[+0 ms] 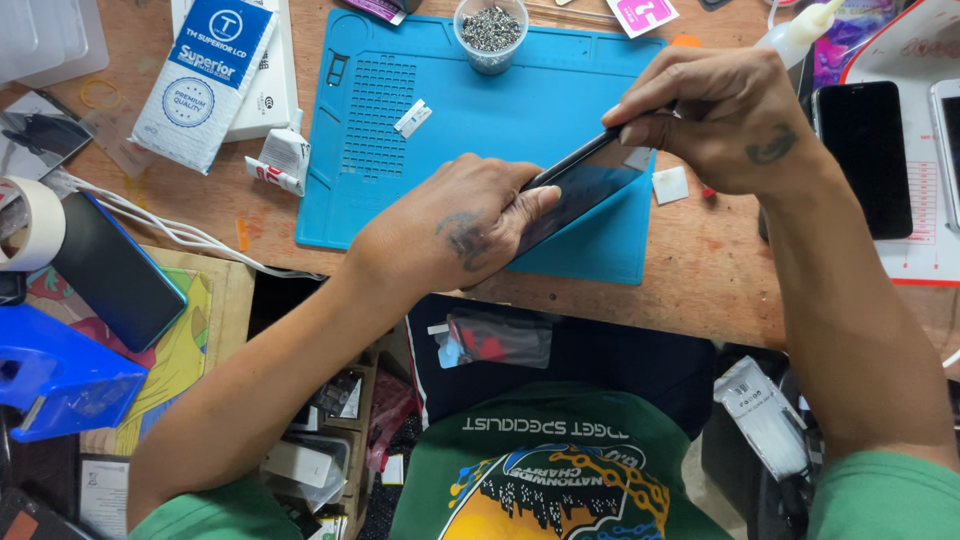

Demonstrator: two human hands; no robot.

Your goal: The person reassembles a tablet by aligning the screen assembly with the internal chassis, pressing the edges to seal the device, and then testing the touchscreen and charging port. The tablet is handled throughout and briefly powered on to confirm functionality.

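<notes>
Gripping a tilted phone (575, 185) — left hand (455, 230) and right hand (720, 120) clamped, blue mat (480, 110) beneath, screw cup (490, 35) behind.

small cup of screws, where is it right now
In the head view, the clear cup of screws stands at the top edge of the blue work mat, up beyond both hands.

On my wooden tabletop (700, 270) lie a blue silicone work mat (440, 160), a clear plastic cup of small metal screws (490, 32), a white flat packet (205, 80), a roll of tape (28, 222) and a dark phone with blue edge (115, 270).
</notes>
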